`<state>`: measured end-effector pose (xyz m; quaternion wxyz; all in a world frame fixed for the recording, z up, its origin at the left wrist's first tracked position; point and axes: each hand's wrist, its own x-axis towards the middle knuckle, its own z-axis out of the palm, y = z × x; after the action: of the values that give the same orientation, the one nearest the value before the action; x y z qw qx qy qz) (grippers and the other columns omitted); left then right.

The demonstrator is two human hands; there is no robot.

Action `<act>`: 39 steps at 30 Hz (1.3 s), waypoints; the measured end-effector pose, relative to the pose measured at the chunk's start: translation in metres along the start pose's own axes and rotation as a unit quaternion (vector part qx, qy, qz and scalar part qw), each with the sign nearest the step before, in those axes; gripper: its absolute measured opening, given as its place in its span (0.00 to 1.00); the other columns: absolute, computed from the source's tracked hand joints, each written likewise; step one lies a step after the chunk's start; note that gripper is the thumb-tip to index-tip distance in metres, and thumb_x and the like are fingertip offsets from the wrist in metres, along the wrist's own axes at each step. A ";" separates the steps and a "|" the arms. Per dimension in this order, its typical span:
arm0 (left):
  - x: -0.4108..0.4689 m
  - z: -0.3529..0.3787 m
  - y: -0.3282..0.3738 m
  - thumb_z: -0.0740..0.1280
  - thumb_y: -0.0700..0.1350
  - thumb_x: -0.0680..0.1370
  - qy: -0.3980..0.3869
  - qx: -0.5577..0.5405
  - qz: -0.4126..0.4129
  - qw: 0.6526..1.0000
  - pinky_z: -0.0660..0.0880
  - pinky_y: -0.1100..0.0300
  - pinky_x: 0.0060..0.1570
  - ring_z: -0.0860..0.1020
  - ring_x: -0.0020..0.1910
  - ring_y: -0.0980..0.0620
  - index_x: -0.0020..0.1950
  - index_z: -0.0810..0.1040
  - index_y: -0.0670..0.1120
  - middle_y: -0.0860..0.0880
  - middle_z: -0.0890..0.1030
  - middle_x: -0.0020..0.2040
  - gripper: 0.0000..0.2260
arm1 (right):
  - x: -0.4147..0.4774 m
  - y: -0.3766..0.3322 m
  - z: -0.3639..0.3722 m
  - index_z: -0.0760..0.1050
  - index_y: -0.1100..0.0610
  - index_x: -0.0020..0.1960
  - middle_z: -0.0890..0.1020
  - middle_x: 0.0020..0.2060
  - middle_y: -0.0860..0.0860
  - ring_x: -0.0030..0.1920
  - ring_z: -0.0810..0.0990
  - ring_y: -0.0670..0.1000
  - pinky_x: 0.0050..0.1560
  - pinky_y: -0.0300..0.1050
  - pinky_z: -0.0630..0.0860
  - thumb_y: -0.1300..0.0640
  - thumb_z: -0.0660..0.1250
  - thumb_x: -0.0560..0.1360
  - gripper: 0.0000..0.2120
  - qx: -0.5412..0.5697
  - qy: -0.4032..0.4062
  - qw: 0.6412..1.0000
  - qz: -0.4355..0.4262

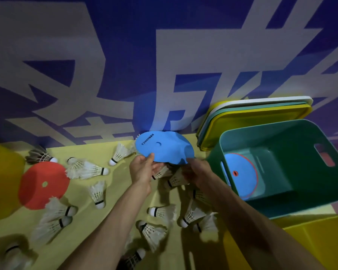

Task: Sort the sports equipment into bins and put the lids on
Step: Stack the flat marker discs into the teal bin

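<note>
Blue disc [164, 148] — thin, floppy, small centre hole, black lettering — held above the yellow mat [86, 151], just left of the green bin [281, 137]. Left hand [142, 168] pinches its near edge, thumb on top; right hand [195, 170] grips the near-right edge.

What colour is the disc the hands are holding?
The disc is blue with dark lettering; head view.

Both hands hold a blue disc [162, 148] at frame centre: left hand [142, 168] pinches its near edge, right hand [195, 171] grips beside the green bin [293, 141].
</note>
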<state>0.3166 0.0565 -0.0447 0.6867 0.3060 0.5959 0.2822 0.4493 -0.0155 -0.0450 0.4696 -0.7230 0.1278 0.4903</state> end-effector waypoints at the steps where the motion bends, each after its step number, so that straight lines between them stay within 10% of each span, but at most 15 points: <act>1: 0.000 -0.003 0.002 0.67 0.40 0.78 0.007 0.016 0.019 1.000 0.81 0.61 0.33 0.84 0.35 0.49 0.45 0.73 0.43 0.41 0.83 0.45 0.04 | 0.002 -0.001 0.003 0.72 0.60 0.52 0.78 0.39 0.58 0.33 0.76 0.52 0.30 0.45 0.73 0.59 0.66 0.77 0.07 0.008 0.006 1.000 0.008; 6: -0.001 -0.028 0.016 0.67 0.39 0.78 0.049 0.040 0.091 0.994 0.80 0.62 0.35 0.83 0.35 0.52 0.47 0.74 0.42 0.44 0.82 0.44 0.03 | 0.006 -0.001 0.014 0.74 0.62 0.54 0.79 0.40 0.57 0.35 0.78 0.53 0.38 0.49 0.78 0.60 0.70 0.74 0.11 0.022 0.035 0.999 0.004; 10: -0.009 -0.051 0.029 0.66 0.39 0.78 0.069 0.015 0.128 0.989 0.80 0.64 0.35 0.83 0.34 0.56 0.49 0.74 0.41 0.45 0.82 0.45 0.03 | -0.016 -0.006 0.024 0.72 0.62 0.43 0.78 0.35 0.59 0.27 0.79 0.52 0.25 0.40 0.77 0.67 0.68 0.74 0.05 0.017 0.028 0.997 -0.066; 14: -0.022 -0.072 0.045 0.66 0.40 0.79 0.112 -0.014 0.144 0.983 0.81 0.62 0.40 0.82 0.44 0.48 0.54 0.72 0.38 0.40 0.81 0.52 0.07 | -0.052 -0.014 0.025 0.71 0.62 0.60 0.78 0.49 0.58 0.46 0.81 0.58 0.25 0.42 0.79 0.67 0.65 0.75 0.14 -0.090 0.022 0.970 -0.226; 20: -0.069 -0.080 0.067 0.61 0.32 0.77 0.122 -0.053 0.191 0.972 0.82 0.49 0.48 0.79 0.42 0.41 0.52 0.72 0.31 0.38 0.77 0.45 0.06 | -0.106 -0.032 0.001 0.76 0.56 0.63 0.81 0.46 0.50 0.46 0.83 0.53 0.44 0.53 0.83 0.62 0.63 0.78 0.15 -0.257 0.025 0.840 -0.476; 27: -0.132 -0.048 0.072 0.61 0.32 0.77 0.123 -0.064 0.222 0.965 0.80 0.61 0.34 0.78 0.51 0.46 0.68 0.65 0.43 0.45 0.75 0.56 0.20 | -0.139 -0.057 -0.062 0.76 0.55 0.61 0.83 0.51 0.55 0.47 0.80 0.58 0.41 0.45 0.72 0.61 0.61 0.78 0.13 -0.409 0.076 0.651 -0.635; 30: -0.153 -0.030 0.072 0.61 0.34 0.77 0.119 -0.022 0.234 0.965 0.80 0.54 0.45 0.77 0.55 0.47 0.67 0.67 0.45 0.47 0.75 0.60 0.19 | -0.141 -0.067 -0.092 0.79 0.56 0.58 0.84 0.47 0.55 0.44 0.79 0.56 0.39 0.41 0.67 0.65 0.60 0.76 0.15 -0.345 0.094 0.687 -0.632; 35: -0.187 0.000 0.065 0.59 0.34 0.78 0.092 0.002 0.262 0.961 0.79 0.60 0.36 0.78 0.53 0.48 0.68 0.69 0.44 0.47 0.75 0.56 0.18 | -0.131 -0.074 -0.150 0.80 0.60 0.57 0.82 0.46 0.55 0.47 0.79 0.54 0.48 0.37 0.73 0.68 0.64 0.73 0.15 -0.164 0.082 0.818 -0.545; 39: -0.202 0.026 0.053 0.60 0.33 0.77 0.062 0.000 0.242 0.968 0.78 0.58 0.39 0.78 0.55 0.47 0.67 0.71 0.45 0.46 0.77 0.56 0.19 | -0.110 -0.078 -0.201 0.77 0.60 0.63 0.80 0.48 0.54 0.48 0.78 0.52 0.34 0.25 0.70 0.68 0.64 0.75 0.17 -0.096 0.112 0.872 -0.467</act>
<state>0.3151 -0.0636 0.1286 0.5595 0.4229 0.5454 0.4589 0.5646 -0.1668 0.1048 0.5544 -0.7901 -0.2208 0.1399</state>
